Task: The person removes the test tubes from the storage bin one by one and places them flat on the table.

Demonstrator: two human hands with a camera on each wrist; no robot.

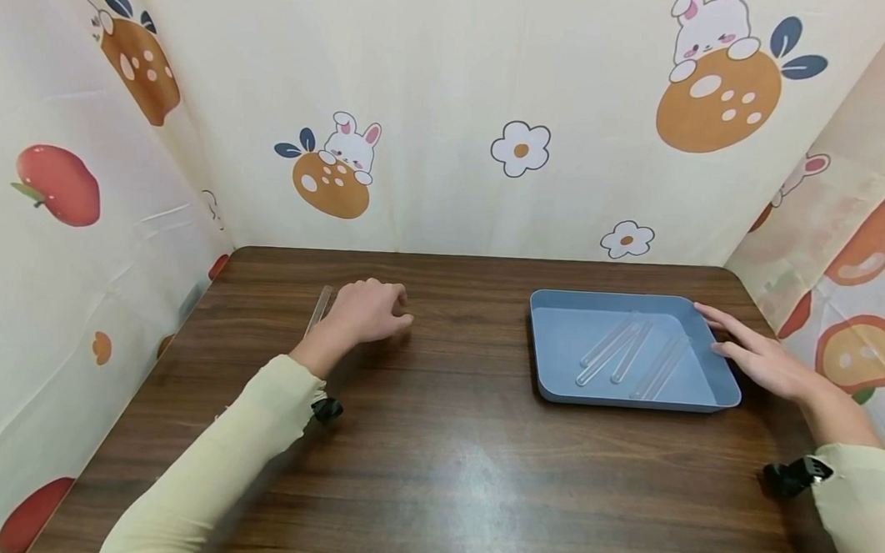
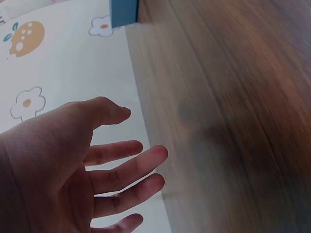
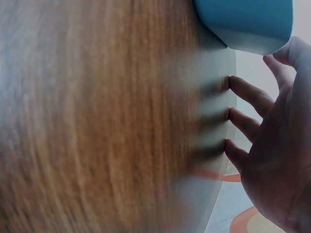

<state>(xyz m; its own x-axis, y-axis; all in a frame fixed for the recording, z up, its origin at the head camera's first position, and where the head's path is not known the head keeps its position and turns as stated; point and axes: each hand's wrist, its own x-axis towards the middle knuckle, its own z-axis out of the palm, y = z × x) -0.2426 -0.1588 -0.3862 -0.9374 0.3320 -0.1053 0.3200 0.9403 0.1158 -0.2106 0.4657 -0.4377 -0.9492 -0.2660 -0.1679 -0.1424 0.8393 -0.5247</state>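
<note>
A clear glass tube (image 1: 318, 310) lies on the table's left part, partly hidden behind my left hand (image 1: 366, 310). That hand hovers over the wood with loosely bent fingers, and its palm side in the left wrist view holds nothing. On the right stands a blue tray (image 1: 536, 348) with several clear test tubes (image 1: 605, 352) lying loose in it. My right hand (image 1: 764, 360) is at the tray's right side, its thumb and forefinger touching the wall. The right wrist view shows its other fingertips (image 3: 232, 114) set down on the tabletop.
The brown wood-grain table (image 1: 447, 469) meets a printed curtain (image 1: 452, 102) along its back edge, with more curtain at both sides. A black wrist device (image 1: 326, 409) sits on the left wrist, and another wrist device (image 1: 796, 476) on the right.
</note>
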